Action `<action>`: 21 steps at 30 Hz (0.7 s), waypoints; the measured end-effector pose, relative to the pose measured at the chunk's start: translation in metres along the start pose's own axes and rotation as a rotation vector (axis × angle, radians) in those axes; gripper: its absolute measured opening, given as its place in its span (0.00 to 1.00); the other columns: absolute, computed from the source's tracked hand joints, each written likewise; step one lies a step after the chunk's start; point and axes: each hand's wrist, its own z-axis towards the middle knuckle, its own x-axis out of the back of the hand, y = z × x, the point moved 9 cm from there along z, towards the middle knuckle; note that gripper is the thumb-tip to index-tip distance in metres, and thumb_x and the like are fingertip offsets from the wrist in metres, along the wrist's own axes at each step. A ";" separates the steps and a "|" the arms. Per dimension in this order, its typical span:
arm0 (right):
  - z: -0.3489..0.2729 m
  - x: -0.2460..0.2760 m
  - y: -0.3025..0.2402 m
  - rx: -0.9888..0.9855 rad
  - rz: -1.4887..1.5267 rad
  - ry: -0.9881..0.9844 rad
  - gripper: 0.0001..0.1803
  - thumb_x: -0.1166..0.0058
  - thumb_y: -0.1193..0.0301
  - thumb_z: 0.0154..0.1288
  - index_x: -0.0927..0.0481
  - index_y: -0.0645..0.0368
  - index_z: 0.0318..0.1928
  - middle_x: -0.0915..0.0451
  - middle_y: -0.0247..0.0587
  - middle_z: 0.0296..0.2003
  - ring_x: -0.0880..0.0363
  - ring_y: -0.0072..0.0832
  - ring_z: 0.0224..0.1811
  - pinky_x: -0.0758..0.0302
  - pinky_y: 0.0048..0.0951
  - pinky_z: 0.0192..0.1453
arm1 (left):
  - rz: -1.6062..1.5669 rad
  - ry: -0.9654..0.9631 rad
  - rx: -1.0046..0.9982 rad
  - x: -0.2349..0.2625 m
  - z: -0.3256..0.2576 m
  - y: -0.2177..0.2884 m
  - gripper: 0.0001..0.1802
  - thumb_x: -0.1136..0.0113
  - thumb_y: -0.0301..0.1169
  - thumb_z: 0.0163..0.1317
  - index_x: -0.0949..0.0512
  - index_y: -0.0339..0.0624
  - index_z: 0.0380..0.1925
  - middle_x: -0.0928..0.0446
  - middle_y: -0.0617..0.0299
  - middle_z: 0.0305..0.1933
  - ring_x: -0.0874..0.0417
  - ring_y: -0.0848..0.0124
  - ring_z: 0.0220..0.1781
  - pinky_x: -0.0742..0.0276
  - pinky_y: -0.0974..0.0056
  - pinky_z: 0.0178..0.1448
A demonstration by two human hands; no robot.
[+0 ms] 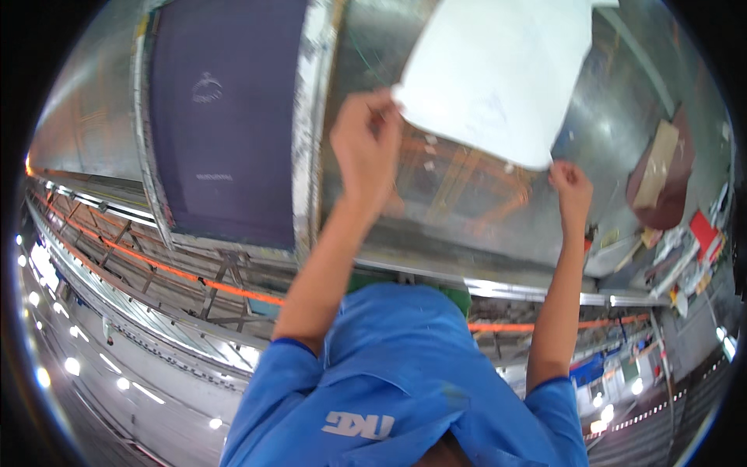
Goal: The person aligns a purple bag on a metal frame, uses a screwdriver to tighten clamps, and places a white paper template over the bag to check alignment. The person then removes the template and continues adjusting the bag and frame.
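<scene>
A white fabric panel (pixel 494 70) with a curved near edge stretches over the metal tabletop (pixel 412 222) in front of me. My left hand (pixel 366 148) pinches its near left corner between thumb and fingers. The near right corner is pinched by my right hand (pixel 573 187), which sits lower and farther right. Between the two corners the panel's near edge sags slightly. Its far part runs out of view at the top, so I cannot tell whether it lies flat there.
Left of my hands lies a printing screen (pixel 226 148) with dark purple mesh and a worn pale frame. At the right, a dark red piece (pixel 683 187) has a tan strip (pixel 655 163) on it. A red item (pixel 705 235) lies among clutter at the far right. Small white scraps dot the tabletop.
</scene>
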 end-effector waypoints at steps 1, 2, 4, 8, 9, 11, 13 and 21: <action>0.002 -0.001 0.000 -0.027 -0.023 -0.004 0.15 0.33 0.68 0.66 0.14 0.70 0.44 0.14 0.36 0.32 0.18 0.19 0.34 0.23 0.21 0.40 | 0.058 -0.028 -0.035 0.002 0.006 -0.005 0.09 0.30 0.26 0.59 0.17 0.38 0.39 0.18 0.60 0.34 0.22 0.70 0.32 0.26 0.63 0.39; 0.005 -0.001 -0.001 -0.019 -0.045 -0.001 0.15 0.32 0.68 0.66 0.14 0.69 0.43 0.14 0.36 0.32 0.18 0.19 0.34 0.23 0.20 0.39 | 0.112 -0.052 -0.086 0.001 0.016 -0.009 0.09 0.30 0.26 0.60 0.17 0.37 0.40 0.18 0.62 0.34 0.25 0.75 0.30 0.29 0.67 0.35; 0.004 -0.002 0.001 -0.019 -0.049 -0.012 0.15 0.32 0.67 0.65 0.13 0.68 0.43 0.14 0.36 0.32 0.17 0.19 0.34 0.24 0.20 0.39 | 0.260 -0.119 -0.099 -0.001 0.025 -0.017 0.10 0.29 0.28 0.60 0.17 0.37 0.40 0.18 0.62 0.33 0.25 0.74 0.29 0.28 0.66 0.35; 0.007 -0.005 -0.001 -0.018 -0.009 -0.020 0.15 0.31 0.66 0.64 0.13 0.67 0.42 0.13 0.37 0.32 0.16 0.19 0.34 0.24 0.20 0.40 | 0.345 -0.122 -0.178 -0.004 0.034 -0.027 0.12 0.29 0.31 0.61 0.17 0.36 0.40 0.17 0.62 0.31 0.22 0.74 0.29 0.25 0.66 0.37; 0.008 -0.004 0.000 -0.016 -0.007 -0.016 0.15 0.31 0.66 0.64 0.13 0.67 0.42 0.13 0.37 0.32 0.16 0.19 0.34 0.24 0.20 0.40 | 0.346 -0.133 -0.127 -0.005 0.038 -0.030 0.12 0.30 0.33 0.62 0.16 0.35 0.40 0.17 0.61 0.31 0.20 0.72 0.31 0.23 0.66 0.39; 0.009 -0.005 0.003 0.016 0.002 -0.016 0.16 0.31 0.65 0.63 0.13 0.67 0.42 0.12 0.38 0.33 0.15 0.19 0.34 0.24 0.20 0.41 | 0.347 -0.117 -0.100 -0.003 0.038 -0.030 0.09 0.30 0.31 0.61 0.16 0.37 0.37 0.18 0.59 0.29 0.18 0.65 0.32 0.23 0.61 0.41; 0.010 -0.004 0.005 0.027 -0.001 -0.017 0.16 0.31 0.64 0.63 0.12 0.66 0.42 0.12 0.38 0.33 0.15 0.19 0.35 0.23 0.20 0.42 | 0.379 -0.092 -0.104 -0.001 0.038 -0.030 0.08 0.30 0.31 0.61 0.16 0.38 0.35 0.17 0.58 0.29 0.17 0.62 0.32 0.22 0.58 0.42; 0.012 -0.004 0.006 0.025 -0.028 0.001 0.15 0.31 0.63 0.60 0.11 0.63 0.40 0.12 0.35 0.30 0.16 0.18 0.33 0.23 0.21 0.42 | 0.479 -0.138 -0.026 -0.002 0.042 -0.035 0.12 0.31 0.35 0.62 0.15 0.37 0.38 0.15 0.59 0.32 0.16 0.66 0.35 0.21 0.61 0.45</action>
